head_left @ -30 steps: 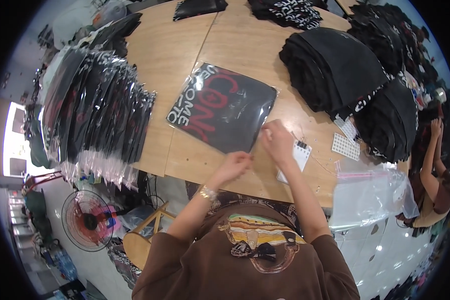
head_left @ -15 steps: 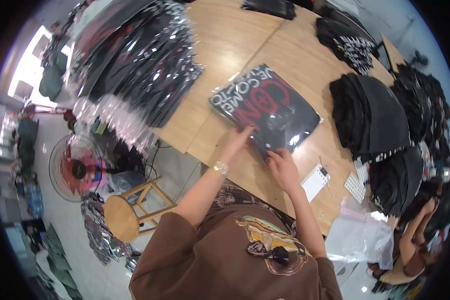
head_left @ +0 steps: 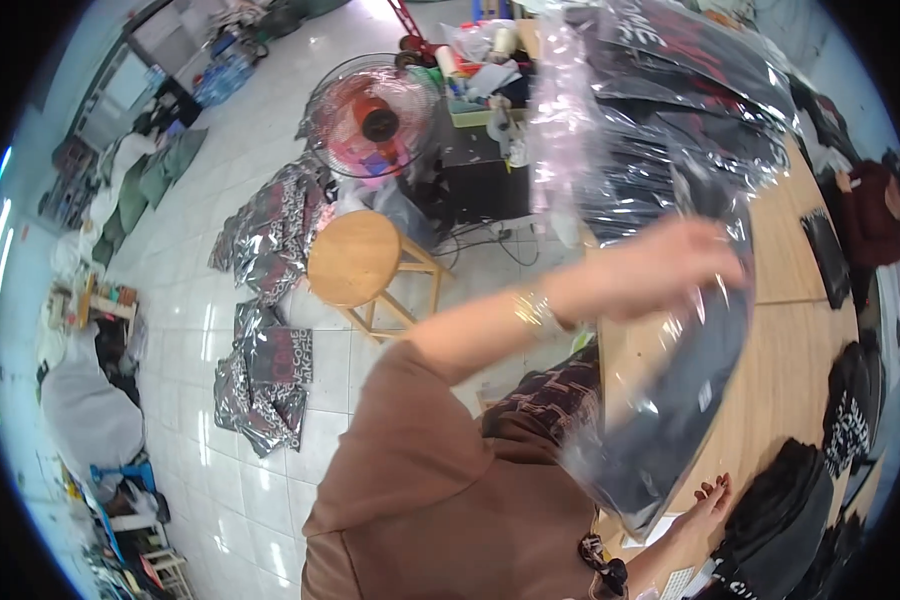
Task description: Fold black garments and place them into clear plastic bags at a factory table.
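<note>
A folded black garment in a clear plastic bag (head_left: 670,415) is in my left hand (head_left: 675,262), which grips it by one end, the fingers closed and blurred by motion. The bag is lifted and tilted on edge, its lower end near my body. My right hand (head_left: 708,502) is apart from the bag, fingers spread over the wooden table (head_left: 785,345). Beside it lies a stack of black garments (head_left: 782,500). Beyond my left hand, a large pile of bagged black garments (head_left: 660,130) covers the table's far left part.
To the left a round wooden stool (head_left: 355,258) stands on the tiled floor, with a standing fan (head_left: 378,120) behind it. More bagged garments (head_left: 275,365) lie on the floor. Another person in a dark red top (head_left: 870,215) is across the table. Cables (head_left: 490,240) run under the table.
My view has turned left. My left hand has lifted the bagged garment off the table and tilted it, while my right hand has let go.
</note>
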Action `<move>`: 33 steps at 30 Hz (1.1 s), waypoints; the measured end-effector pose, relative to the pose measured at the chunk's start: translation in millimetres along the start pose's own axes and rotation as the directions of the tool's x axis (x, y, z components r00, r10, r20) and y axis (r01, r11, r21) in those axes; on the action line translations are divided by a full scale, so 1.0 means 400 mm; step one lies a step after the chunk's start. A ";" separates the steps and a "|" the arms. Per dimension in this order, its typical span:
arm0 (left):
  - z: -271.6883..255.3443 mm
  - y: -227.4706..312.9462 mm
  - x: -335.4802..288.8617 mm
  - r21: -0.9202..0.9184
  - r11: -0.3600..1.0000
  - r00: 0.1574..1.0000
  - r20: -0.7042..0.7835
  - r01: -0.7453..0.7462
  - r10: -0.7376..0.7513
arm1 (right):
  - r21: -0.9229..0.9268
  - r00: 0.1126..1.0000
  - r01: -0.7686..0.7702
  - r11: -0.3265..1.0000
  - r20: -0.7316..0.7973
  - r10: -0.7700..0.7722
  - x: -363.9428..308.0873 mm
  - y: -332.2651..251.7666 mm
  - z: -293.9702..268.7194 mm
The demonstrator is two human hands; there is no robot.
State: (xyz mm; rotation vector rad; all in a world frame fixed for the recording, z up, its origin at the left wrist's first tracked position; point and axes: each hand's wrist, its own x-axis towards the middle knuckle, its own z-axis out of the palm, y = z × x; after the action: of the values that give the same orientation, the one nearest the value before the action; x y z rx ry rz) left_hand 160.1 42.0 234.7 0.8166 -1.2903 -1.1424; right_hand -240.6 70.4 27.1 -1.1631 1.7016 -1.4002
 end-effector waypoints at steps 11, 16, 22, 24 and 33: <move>-0.720 0.734 -0.435 0.481 0.717 0.116 -0.785 -0.504 0.608 | 0.025 0.884 0.125 0.992 0.450 -0.123 -0.004 -0.059 0.220; -0.713 0.677 -0.451 0.419 0.744 -0.266 -0.908 -0.521 0.325 | -0.052 0.896 0.129 0.990 0.435 -0.093 -0.029 -0.041 0.183; -0.720 0.593 -0.294 0.491 0.627 -0.191 -0.854 -0.605 0.485 | -0.150 0.902 0.162 0.975 0.424 -0.085 -0.059 0.009 0.091; -0.694 0.542 -0.219 0.492 0.745 -0.012 -0.838 -0.451 0.546 | -0.201 0.918 0.187 0.962 0.383 -0.098 -0.073 0.029 0.049; -0.226 0.349 0.200 0.598 0.565 0.323 -0.469 -0.569 0.822 | -0.638 0.940 0.335 0.693 0.180 -0.290 -0.228 0.059 -0.133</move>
State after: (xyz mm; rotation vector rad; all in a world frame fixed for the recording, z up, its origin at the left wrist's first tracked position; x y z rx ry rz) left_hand 267.0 -7.2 376.9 0.6804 -0.9541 0.1879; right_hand -256.3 176.4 11.2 -1.9486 2.1018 -0.9068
